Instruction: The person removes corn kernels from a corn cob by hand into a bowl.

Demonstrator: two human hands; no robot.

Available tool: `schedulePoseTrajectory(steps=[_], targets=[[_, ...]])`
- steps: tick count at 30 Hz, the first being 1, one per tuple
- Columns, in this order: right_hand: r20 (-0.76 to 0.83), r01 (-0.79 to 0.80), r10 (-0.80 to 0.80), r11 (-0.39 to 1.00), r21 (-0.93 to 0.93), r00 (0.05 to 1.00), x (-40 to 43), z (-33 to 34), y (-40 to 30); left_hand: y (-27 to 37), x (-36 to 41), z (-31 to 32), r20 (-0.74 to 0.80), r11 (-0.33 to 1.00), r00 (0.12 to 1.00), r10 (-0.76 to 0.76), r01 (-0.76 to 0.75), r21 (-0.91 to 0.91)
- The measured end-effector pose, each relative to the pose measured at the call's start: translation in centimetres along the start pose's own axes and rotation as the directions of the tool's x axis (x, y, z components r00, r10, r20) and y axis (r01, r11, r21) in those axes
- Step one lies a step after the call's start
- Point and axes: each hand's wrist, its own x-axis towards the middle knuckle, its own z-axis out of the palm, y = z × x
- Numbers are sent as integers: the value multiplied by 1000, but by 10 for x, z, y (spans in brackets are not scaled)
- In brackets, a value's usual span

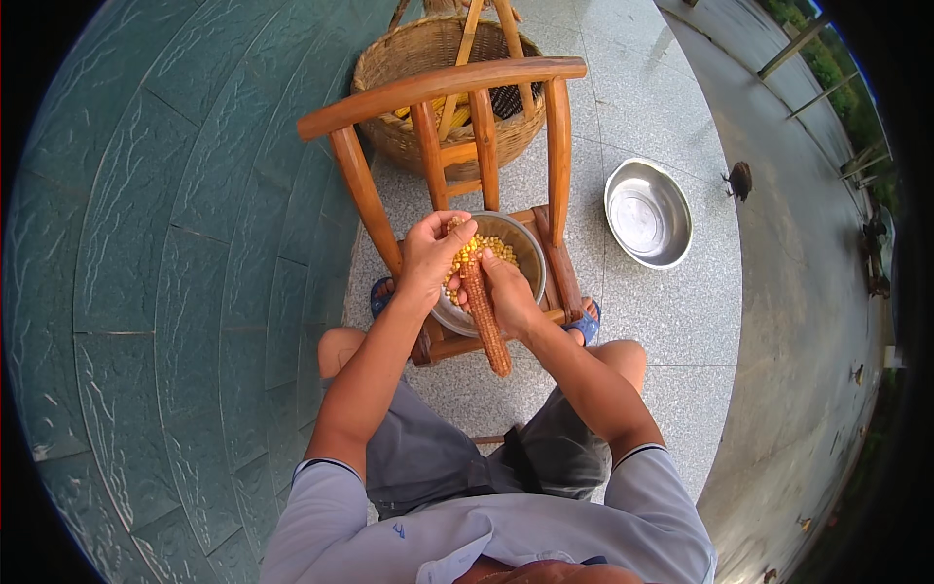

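Observation:
Over a metal basin (538,255) on the wooden chair, both my hands grip corn. My left hand (427,252) pinches the far end, where yellow kernels (465,252) still sit, its thumb on top. My right hand (512,296) wraps around a reddish-brown bare corn cob (484,321), its thumb beside the kernels and fingertips showing on the other side. The bare cob slants toward me past the basin's near rim. Whether the kernelled part is the same cob or a second one, I cannot tell. Loose kernels (503,250) lie in the basin.
The chair's backrest (452,91) rises beyond the basin. Behind it stands a wicker basket (390,139) holding yellow corn ears (460,115). An oval metal bowl (647,213) rests on the speckled floor at right. A bird (740,181) stands on the concrete farther right.

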Motion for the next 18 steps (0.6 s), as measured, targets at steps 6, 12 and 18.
schedulePoseTrajectory(steps=[6,12,18], targets=[[67,-172,159,943,284,985,2,-1,-4,4,-2,-2,77,981,979,-188,185,50],[79,-209,194,901,380,978,-1,0,-9,-3,0,1,-44,999,999,-3,5,48],[71,-64,67,997,-46,995,-7,1,-6,-6,3,0,-104,997,994,45,-38,63]])
